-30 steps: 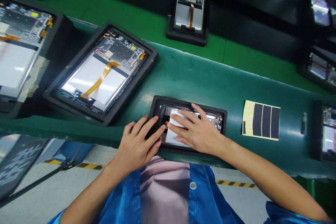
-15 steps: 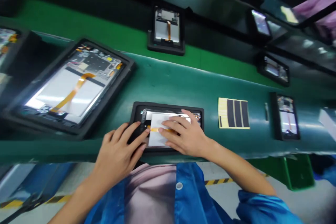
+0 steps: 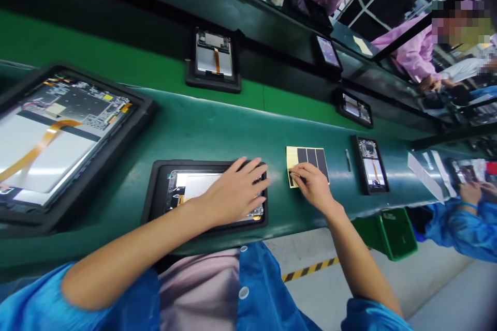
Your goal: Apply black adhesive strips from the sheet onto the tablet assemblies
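Head view: the left hand [image 3: 233, 194] lies open and flat, fingers spread, on the right end of an opened tablet [image 3: 194, 187]. The tablet is seated in a black tray [image 3: 153, 196] at the near edge of the green bench [image 3: 233, 124]. The right hand [image 3: 314, 183] pinches thumb and fingertips closed on the near left part of a yellow sheet of black strips [image 3: 310, 158], just right of the tray. Another trayed tablet [image 3: 370, 165] lies farther right.

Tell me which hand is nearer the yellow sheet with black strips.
Right. The right hand touches the near-left corner of the yellow sheet; the left hand lies flat on the tablet, left of it.
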`<state>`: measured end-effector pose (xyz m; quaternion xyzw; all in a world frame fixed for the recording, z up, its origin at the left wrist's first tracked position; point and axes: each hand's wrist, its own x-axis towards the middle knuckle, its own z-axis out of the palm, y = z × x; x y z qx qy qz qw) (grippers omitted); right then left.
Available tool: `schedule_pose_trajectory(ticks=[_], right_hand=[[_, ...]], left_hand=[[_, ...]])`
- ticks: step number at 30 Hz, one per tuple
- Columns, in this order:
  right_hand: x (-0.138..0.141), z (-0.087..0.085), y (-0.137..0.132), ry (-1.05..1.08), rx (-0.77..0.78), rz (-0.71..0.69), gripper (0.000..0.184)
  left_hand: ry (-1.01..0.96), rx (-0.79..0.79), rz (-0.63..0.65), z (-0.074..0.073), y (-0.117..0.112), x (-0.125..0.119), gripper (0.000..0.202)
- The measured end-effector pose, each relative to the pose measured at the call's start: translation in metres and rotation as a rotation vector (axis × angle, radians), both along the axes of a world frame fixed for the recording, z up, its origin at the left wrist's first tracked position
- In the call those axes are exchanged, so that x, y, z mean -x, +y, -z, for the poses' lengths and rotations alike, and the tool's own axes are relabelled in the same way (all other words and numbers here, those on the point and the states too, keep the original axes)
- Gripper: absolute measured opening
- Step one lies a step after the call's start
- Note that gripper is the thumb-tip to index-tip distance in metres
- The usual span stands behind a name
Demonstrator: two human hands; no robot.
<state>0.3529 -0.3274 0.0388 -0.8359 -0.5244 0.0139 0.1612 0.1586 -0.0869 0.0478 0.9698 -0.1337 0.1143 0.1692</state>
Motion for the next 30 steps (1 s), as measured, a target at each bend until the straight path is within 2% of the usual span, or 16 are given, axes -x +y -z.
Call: schedule_pose_trajectory(ticks=[4, 8, 12, 17, 22, 26, 30], right_hand=[[0.003, 0.005, -0.001, -0.09, 0.012, -0.012, 0.025], [0.0, 0.003, 0.0, -0.13, 0.054, -0.044, 0.024], [-0.005, 0.001, 0.001, -0.034, 0.02, -0.053, 0.026], [-0.01, 0.004, 0.003, 0.048, 0.006, -0.05, 0.023], [-0.008, 0.008, 0.008, -0.024, 0.033, -0.015, 0.025], [-0.004, 0.009, 0.004, -0.048, -0.023, 0.009, 0.023], [0.002, -0.006, -0.011, -0.102, -0.15, 0.078, 0.019]], left_hand=[[0.098, -0.031, 0.093, 0.003, -0.021, -0.059, 0.044], [0.183, -0.059, 0.136, 0.012, -0.029, -0.088, 0.045], [0.192, -0.064, 0.14, 0.019, -0.029, -0.092, 0.048], [0.205, -0.072, 0.14, 0.02, -0.029, -0.091, 0.049], [0.215, -0.08, 0.14, 0.018, -0.03, -0.091, 0.05], [0.214, -0.071, 0.129, 0.019, -0.031, -0.091, 0.048], [0.208, -0.048, 0.117, 0.021, -0.032, -0.091, 0.047]])
